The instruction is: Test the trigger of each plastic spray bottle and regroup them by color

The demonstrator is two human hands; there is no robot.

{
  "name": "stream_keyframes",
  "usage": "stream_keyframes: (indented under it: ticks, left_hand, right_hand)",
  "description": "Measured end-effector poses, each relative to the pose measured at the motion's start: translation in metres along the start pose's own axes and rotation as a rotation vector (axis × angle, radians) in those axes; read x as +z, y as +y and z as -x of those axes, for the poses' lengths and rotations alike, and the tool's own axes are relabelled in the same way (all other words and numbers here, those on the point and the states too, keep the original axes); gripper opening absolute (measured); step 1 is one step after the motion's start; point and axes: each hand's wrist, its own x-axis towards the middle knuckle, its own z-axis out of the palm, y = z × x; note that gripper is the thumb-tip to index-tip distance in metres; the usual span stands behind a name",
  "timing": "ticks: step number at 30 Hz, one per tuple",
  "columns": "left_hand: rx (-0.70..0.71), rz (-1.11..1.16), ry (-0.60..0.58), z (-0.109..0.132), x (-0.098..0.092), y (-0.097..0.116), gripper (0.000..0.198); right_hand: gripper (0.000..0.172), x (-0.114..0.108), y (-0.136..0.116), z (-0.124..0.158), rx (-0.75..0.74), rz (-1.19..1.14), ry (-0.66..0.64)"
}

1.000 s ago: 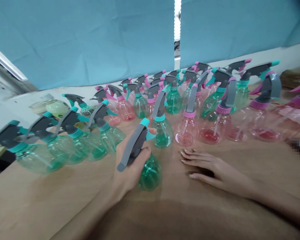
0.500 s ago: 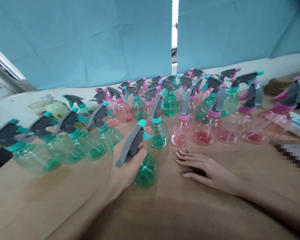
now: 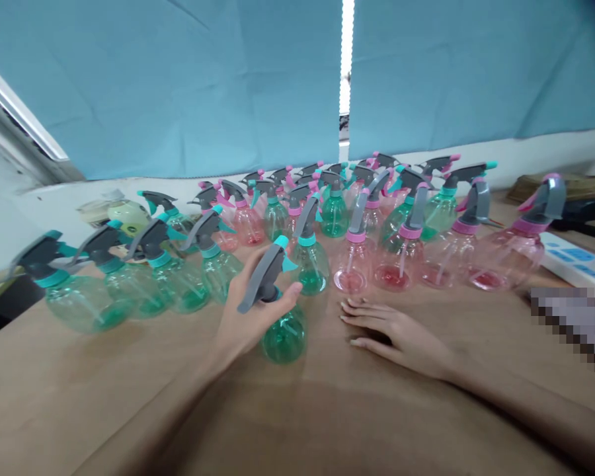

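Note:
A green spray bottle with a grey and turquoise trigger head stands on the wooden table in front of me. My left hand is around its neck from the left, thumb stretched out in front and away from the neck. The other fingers are mostly hidden behind the spray head, and the grip looks loosened. To the right, my right hand rests flat on the table with fingers extended, holding nothing. Just behind the front bottle is another green spray bottle; a pink spray bottle is beside that one.
Green spray bottles line the left and pink ones the right, with several more rows behind. A pale yellow-green container is at the back left. A white and blue object and a pixelated patch lie at right. A blue sheet covers the wall.
My left thumb has straightened off the bottle's neck, and the fingertips that showed beyond it are out of sight. My right hand stays flat on the table. The view has shifted slightly.

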Motion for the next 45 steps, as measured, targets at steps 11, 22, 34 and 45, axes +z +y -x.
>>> stream_keyframes:
  ticks: [11,22,34,45]
  left_hand:
    - [0.109,-0.214,-0.029,0.018,-0.012,-0.012,0.047]
    - [0.027,-0.455,0.073,0.007,-0.019,-0.032,0.034]
    - [-0.014,-0.39,0.044,-0.021,-0.011,-0.039,0.029]
    - [-0.035,-0.419,0.031,-0.038,-0.014,-0.044,0.024]
  right_hand:
    - [0.036,-0.014,-0.014,-0.013,-0.053,0.206,-0.052]
    - [0.037,-0.051,-0.054,-0.059,0.204,0.191,0.292]
    - [0.07,-0.039,-0.052,-0.097,0.303,0.14,0.433]
    - [0.067,-0.026,-0.044,-0.122,0.351,0.098,0.406]
